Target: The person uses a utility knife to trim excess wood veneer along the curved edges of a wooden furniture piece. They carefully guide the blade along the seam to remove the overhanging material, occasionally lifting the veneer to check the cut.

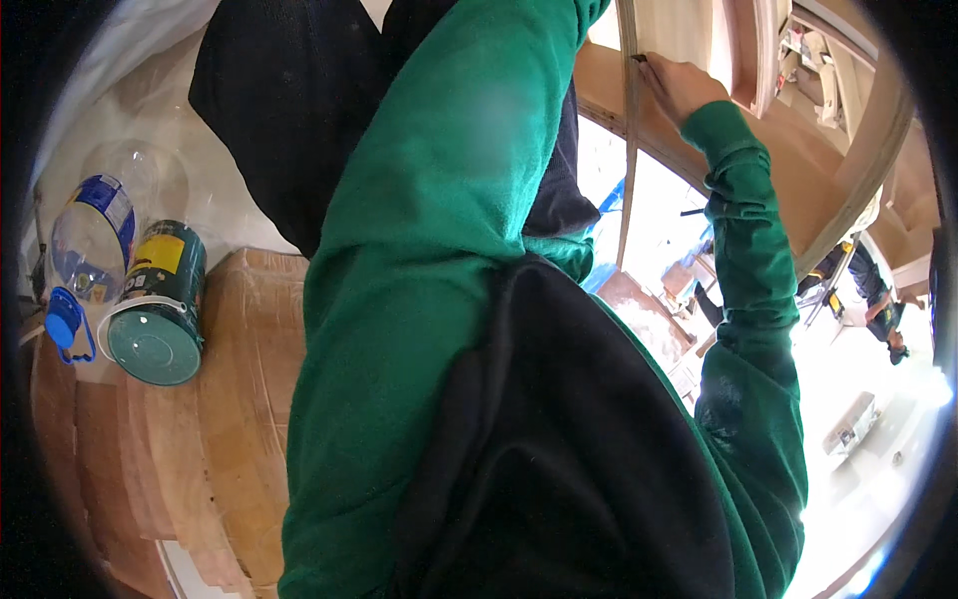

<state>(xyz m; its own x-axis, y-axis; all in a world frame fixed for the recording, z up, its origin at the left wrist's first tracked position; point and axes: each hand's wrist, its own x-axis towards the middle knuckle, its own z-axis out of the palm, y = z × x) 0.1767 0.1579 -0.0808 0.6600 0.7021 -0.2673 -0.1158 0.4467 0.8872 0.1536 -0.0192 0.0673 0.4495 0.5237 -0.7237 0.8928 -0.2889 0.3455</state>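
Filling the nearest part of the view, a black garment (589, 429) and green sleeves (743, 270) cover the person's body and arms. The left hand lies out of sight, so whether it grasps anything cannot be told. Up and to the right, the bare right hand (684, 90) has its fingers bent and drawn together at the edge of a thin wooden strip (629, 140); whether they grip the strip, or something small and dark at the fingertips, cannot be told.

Off to the left, a clear plastic bottle (85, 245) with a blue cap (62, 317) and blue label sits just beside a dark green bucket (188, 285). The bottle's walls are see-through, though any liquid inside cannot be made out. The bucket has a yellow patch and a pale handle; its round green end faces the camera, hiding any contents. Brown cardboard (254, 399) lies next to them.

Beyond the right sleeve, curved wooden panels (863, 160) rise, and well apart, farther off, stands another person (878, 304) in dark clothes.
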